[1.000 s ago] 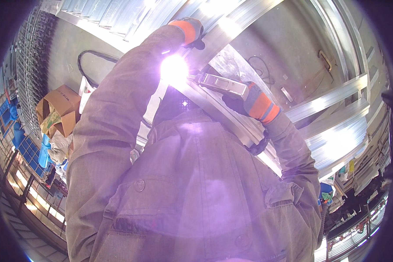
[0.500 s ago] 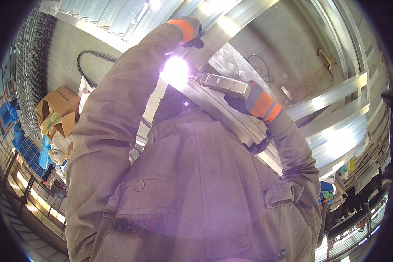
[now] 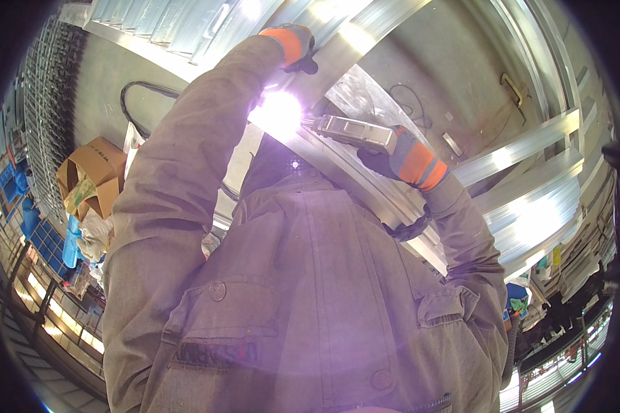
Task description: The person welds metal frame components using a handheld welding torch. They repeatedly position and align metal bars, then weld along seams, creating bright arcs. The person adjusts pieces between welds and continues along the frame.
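Observation:
My right hand (image 3: 406,160), in a grey and orange glove, is closed around a boxy metal welding torch (image 3: 355,132). The torch points left, and a white-violet glare (image 3: 280,111) burns at its tip, hiding the spot where it meets the long metal beam (image 3: 344,165). Beyond the glare, my left hand (image 3: 293,47), gloved alike, lies at the edge of a pale metal bar (image 3: 355,45) with its fingers curled against it. The fingertips are partly hidden. The beam slants from the glare down to the right, passing in front of my chest.
Ribbed metal profiles (image 3: 165,24) lie at the far left, and more shiny profiles (image 3: 530,213) at the right. An opened cardboard box (image 3: 96,172) stands at left beside a black cable (image 3: 134,86). A yellowish handle-shaped piece (image 3: 511,89) lies on the floor.
The glare still burns, shifted very slightly to the right. My left hand has edged a little to the left; the right hand and torch hold nearly the same place.

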A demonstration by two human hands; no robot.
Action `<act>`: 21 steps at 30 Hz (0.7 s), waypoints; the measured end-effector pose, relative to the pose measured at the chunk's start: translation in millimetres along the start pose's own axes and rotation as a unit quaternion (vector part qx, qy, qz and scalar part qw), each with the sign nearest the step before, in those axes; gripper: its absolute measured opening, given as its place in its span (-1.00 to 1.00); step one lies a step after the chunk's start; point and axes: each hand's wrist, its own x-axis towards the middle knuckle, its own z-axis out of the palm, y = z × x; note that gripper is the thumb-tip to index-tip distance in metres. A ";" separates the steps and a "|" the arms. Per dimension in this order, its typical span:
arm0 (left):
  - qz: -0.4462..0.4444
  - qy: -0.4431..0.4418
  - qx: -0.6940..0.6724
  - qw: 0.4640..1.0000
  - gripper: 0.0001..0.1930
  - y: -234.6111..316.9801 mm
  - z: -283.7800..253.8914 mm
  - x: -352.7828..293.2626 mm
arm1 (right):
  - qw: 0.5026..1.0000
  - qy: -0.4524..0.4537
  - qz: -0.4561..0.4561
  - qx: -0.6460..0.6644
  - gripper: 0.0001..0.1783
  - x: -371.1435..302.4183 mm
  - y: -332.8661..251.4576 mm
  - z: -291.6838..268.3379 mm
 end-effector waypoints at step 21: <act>0.005 0.261 -0.191 0.946 -0.61 -33.8 62.9 -55.4 | 0.999 -0.005 0.004 0.051 -0.53 -7.3 3.6 -7.1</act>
